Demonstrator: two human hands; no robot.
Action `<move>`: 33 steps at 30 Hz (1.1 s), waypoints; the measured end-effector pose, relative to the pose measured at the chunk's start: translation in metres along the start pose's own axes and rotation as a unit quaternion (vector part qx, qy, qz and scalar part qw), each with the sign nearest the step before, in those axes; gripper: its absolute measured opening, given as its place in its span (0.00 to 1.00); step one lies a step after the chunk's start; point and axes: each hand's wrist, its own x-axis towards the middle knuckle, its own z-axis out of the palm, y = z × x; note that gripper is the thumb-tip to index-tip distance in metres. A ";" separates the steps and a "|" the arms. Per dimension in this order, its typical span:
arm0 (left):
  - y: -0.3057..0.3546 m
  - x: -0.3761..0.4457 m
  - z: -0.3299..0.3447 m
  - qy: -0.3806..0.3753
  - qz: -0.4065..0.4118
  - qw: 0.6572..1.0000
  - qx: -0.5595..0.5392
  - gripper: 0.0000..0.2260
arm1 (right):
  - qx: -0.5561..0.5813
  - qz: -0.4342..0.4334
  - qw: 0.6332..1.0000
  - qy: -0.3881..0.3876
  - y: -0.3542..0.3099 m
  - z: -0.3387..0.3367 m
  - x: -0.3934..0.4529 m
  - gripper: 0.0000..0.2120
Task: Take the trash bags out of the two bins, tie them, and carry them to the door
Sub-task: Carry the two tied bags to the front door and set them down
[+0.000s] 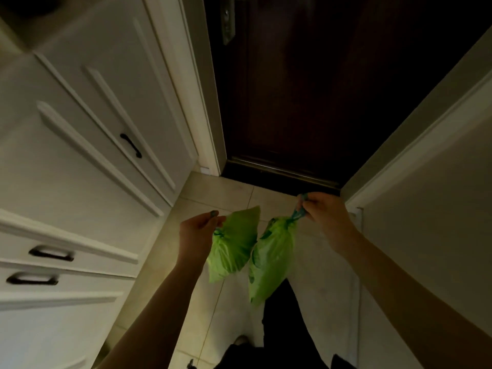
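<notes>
Two tied green trash bags hang in front of me above the tiled floor. My left hand is shut on the knotted top of the left bag. My right hand grips the blue drawstring of the right bag, which hangs lower and slightly tilted. The two bags nearly touch each other. The dark brown door stands shut straight ahead, its threshold a short way beyond the bags.
White cabinets with dark handles line the left side. A white wall and door frame close in the right. The door's metal lock plate is at the top. My dark trousers and a shoe show at the bottom.
</notes>
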 end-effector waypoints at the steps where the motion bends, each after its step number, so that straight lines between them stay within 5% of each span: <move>1: 0.005 0.013 0.007 0.018 -0.009 1.000 -0.013 0.08 | 0.006 0.000 1.000 0.001 -0.005 0.000 0.017 0.15; 16: 0.081 0.179 0.084 0.157 -0.036 0.986 -0.036 0.08 | 0.007 0.054 0.996 -0.069 -0.072 0.006 0.256 0.12; 33: 0.080 0.331 0.105 0.201 -0.138 0.969 -0.047 0.12 | 0.139 0.245 0.959 0.028 -0.087 0.064 0.443 0.10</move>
